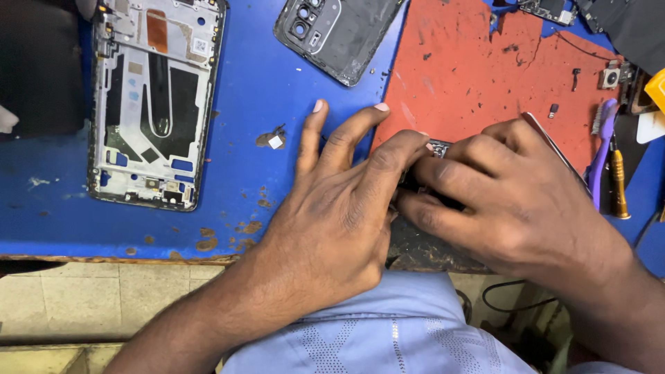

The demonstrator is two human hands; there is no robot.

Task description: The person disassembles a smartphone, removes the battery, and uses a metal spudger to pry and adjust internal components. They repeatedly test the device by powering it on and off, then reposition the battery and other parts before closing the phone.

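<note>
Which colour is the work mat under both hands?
Red, scuffed with dark marks, the work mat shows best in the head view.

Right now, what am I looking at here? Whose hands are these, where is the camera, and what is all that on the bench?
The camera sits on a person's head, looking down at their own bare hands. The left hand and right hand together pinch a small dark electronic part; the right also holds metal tweezers. On the blue bench lie an opened phone frame, a dark phone back cover, a red mat and a purple brush.
</note>
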